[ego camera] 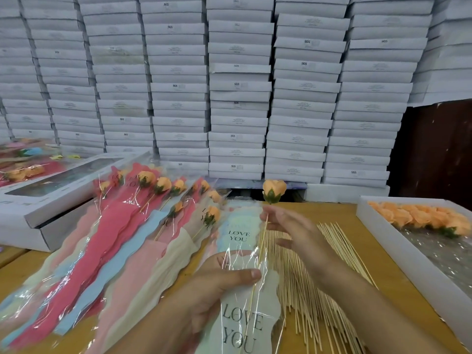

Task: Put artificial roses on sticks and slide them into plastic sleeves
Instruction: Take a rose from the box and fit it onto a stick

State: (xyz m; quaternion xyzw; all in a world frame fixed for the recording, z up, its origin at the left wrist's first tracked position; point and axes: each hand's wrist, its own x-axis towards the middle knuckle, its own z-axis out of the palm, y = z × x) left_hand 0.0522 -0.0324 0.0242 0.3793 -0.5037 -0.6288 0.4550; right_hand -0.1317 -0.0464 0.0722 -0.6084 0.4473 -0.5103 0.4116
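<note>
An orange artificial rose (274, 190) with a green base sits on a thin wooden stick (263, 236). My right hand (291, 229) pinches that stick just below the flower. The stick's lower part runs inside a clear plastic sleeve (242, 297) printed "LOVE YOU". My left hand (217, 284) grips the sleeve at its middle, thumb across the front. A spread of bare sticks (306, 277) lies on the wooden table under my right forearm.
Finished sleeved roses (153, 221) fan out at the left in red, pink, blue and cream. A white tray (378, 226) at the right holds several loose orange roses (421, 217). A flat windowed box (51, 195) lies at the left. Stacked white boxes (229, 85) wall the back.
</note>
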